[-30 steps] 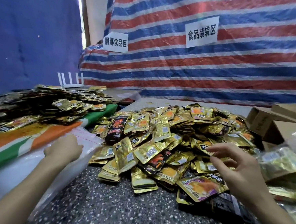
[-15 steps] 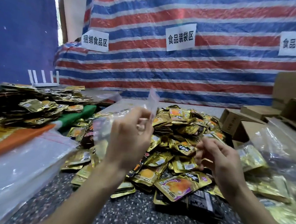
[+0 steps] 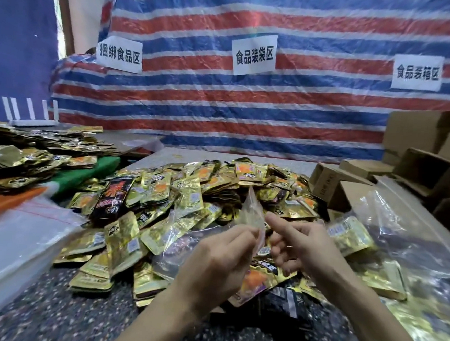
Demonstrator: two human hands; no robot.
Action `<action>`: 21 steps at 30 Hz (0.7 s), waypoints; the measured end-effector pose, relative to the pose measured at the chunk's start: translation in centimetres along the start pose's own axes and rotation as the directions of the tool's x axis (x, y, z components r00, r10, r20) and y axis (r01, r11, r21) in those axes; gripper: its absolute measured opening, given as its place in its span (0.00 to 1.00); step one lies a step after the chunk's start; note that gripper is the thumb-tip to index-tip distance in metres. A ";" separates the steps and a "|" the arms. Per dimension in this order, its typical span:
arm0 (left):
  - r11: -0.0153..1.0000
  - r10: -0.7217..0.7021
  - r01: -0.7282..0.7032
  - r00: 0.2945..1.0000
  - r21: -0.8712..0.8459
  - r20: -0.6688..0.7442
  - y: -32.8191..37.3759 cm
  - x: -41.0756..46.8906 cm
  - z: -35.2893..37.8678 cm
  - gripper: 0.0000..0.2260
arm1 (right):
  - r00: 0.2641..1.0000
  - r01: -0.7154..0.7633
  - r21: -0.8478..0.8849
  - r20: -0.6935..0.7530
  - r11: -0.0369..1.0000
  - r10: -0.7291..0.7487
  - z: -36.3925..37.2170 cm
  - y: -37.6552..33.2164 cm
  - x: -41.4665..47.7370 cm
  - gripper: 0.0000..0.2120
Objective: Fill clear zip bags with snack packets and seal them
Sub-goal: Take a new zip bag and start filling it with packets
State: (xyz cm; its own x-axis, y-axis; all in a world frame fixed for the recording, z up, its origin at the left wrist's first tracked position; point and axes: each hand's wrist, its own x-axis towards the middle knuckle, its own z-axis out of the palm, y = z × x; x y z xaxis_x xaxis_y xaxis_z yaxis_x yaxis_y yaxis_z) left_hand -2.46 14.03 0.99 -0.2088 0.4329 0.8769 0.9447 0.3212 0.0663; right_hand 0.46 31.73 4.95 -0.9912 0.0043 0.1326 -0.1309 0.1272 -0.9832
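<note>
Both hands (image 3: 262, 249) pinch a thin, crinkled clear zip bag (image 3: 251, 214).

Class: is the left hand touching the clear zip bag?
Touching. The head view shows the left hand pinching the clear zip bag at its edge.

Looks like a makeshift food-packing workshop: striped tarp (image 3: 249, 113) hung up as the wall, paper zone signs (image 3: 254, 54) taped on it, a huge heap of snack packets (image 3: 179, 201) on the table, cardboard boxes (image 3: 415, 167) stacked at right.
</note>
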 end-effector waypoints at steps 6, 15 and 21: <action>0.991 0.106 -0.108 0.994 0.083 0.026 0.7 0.4 -0.2 0.03 | 0.991 -0.011 0.045 0.134 0.999 0.005 0.0 -0.4 -0.3 0.12; 0.611 -0.617 0.598 0.770 -0.518 0.162 1.8 0.7 -1.0 0.19 | 0.974 0.069 -0.056 0.219 0.996 -0.055 0.3 -0.3 -0.7 0.05; 0.395 -0.772 0.752 0.583 -0.528 0.254 1.2 0.8 -0.5 0.22 | 0.970 0.090 -0.001 0.228 0.996 -0.087 0.7 -0.4 -0.9 0.09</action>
State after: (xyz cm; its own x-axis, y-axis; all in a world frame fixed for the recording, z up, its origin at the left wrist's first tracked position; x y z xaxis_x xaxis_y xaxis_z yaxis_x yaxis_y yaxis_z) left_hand -1.37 14.32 2.03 -0.9148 0.2185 0.3396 0.3497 0.0081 0.9368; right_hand 1.37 30.99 5.12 -0.9545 -0.2334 0.1854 -0.2192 0.1281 -0.9672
